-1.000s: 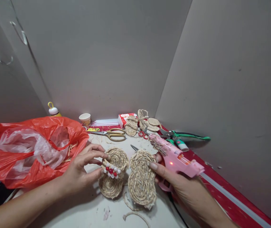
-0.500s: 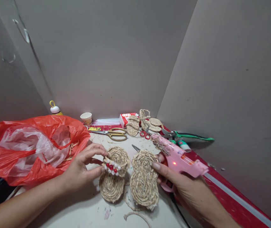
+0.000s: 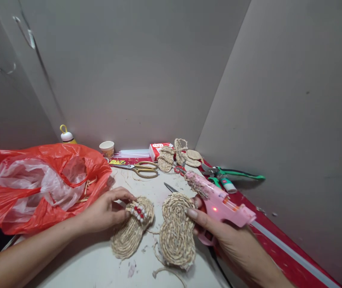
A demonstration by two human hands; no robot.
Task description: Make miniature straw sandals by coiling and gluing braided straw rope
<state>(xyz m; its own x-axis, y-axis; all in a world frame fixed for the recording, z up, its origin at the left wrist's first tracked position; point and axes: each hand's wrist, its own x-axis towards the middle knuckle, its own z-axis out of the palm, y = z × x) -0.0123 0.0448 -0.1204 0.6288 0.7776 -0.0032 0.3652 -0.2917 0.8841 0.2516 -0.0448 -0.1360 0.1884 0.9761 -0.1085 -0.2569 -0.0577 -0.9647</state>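
Places are given from the plain woven sole point(image 3: 177, 230), which lies in the middle of my table point(image 3: 99, 264).

1. Plain woven sole: flat, no strap. Its long axis runs from near me to away from me, leaning a little.
2. Beaded sandal point(image 3: 132, 230): just left of the sole, close but apart. Its long axis is slanted, with the heel towards me and leftward and the toe towards the sole's far end. The bead strap point(image 3: 139, 211) crosses the toe end.
3. My left hand point(image 3: 105, 212): left of the sole. Its fingers are closed on the beaded sandal's toe end beside the strap. This is the nearer hand to the sandal.
4. My right hand point(image 3: 219, 236): right of the sole, closed round the grip of the glue gun point(image 3: 219, 200). One finger is stretched out to the sole's right edge. This is the nearer hand to the sole.
5. Glue gun: right of the sole. Its nozzle points away and leftward, past the sole's far end, and a red light shows on its body.
6. Loose cord point(image 3: 168, 272): on the near side of the sole.
7. Red plastic bag point(image 3: 39, 184): well to the left.
8. Gold scissors point(image 3: 141, 170): beyond the sole.
9. Green pruners point(image 3: 233, 173): beyond the sole and to the right.
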